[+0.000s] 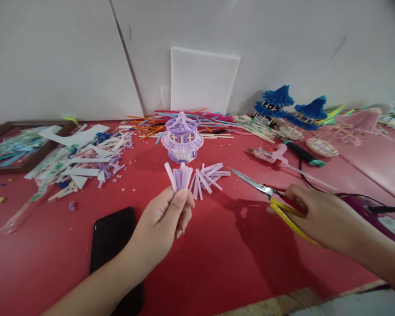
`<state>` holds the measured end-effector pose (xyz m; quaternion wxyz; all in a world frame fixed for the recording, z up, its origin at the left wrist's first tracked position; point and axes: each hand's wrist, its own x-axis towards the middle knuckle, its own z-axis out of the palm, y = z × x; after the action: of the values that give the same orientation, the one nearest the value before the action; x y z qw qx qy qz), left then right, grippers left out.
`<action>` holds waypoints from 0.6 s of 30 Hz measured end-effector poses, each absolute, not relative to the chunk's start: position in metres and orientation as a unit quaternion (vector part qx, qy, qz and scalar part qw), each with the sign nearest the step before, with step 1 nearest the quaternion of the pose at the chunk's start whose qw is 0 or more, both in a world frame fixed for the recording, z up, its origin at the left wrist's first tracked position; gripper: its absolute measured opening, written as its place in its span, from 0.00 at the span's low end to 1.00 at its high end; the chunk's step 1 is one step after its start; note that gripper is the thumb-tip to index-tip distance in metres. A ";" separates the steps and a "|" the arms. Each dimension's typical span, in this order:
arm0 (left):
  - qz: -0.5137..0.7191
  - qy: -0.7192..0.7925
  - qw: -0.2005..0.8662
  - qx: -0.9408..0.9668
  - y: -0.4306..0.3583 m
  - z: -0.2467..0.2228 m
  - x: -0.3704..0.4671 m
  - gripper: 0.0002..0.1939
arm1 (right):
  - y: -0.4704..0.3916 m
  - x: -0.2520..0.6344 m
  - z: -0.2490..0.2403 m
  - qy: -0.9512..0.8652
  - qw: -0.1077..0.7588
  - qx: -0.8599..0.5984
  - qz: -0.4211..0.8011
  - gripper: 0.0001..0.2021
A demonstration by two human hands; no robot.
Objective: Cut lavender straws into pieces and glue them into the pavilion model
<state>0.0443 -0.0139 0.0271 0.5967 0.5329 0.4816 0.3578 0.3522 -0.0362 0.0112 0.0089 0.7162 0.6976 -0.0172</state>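
Between the thumb and fingers of my left hand (pixel 169 215) is a small bundle of short purple pipe cleaner pieces (pixel 181 176), held upright. More cut purple pieces (pixel 210 177) lie loose on the red table just right of it. Behind the bundle stands a little round purple pavilion model (pixel 182 138) with pale stick posts and a frilled edge. My right hand (pixel 312 210) grips scissors (pixel 266 193) with yellow and red handles; their blades look shut and point left, above the table.
A pink glue gun (pixel 271 154) and a green-black handled tool (pixel 304 153) lie at right. Blue-roofed models (pixel 274 103) stand behind them. Coloured pipe cleaners (pixel 145 125) line the wall. Scraps (pixel 95 160) pile at left, near a wooden frame (pixel 29 164). A black phone (pixel 113 237) lies under my left forearm.
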 end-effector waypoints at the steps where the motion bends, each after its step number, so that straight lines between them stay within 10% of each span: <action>1: 0.358 0.481 0.595 0.535 -0.013 0.026 0.044 0.18 | -0.037 0.353 0.008 0.687 0.039 0.726 -0.009 0.17; 6: 0.350 0.495 0.584 0.540 -0.010 0.016 0.046 0.19 | -0.028 0.369 0.009 0.740 0.086 0.667 -0.005 0.11; 14: 0.259 0.464 0.511 0.675 -0.009 0.014 0.061 0.20 | -0.021 0.280 0.053 0.830 -0.334 0.445 -0.027 0.14; 18: 0.224 0.435 0.513 0.705 -0.009 0.021 0.063 0.17 | 0.002 0.262 0.045 0.888 -0.323 0.320 -0.064 0.17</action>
<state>0.0633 -0.0089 0.0208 0.5131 0.7050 0.4353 0.2242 0.2617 0.0016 0.0448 -0.3234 0.3204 0.8881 -0.0641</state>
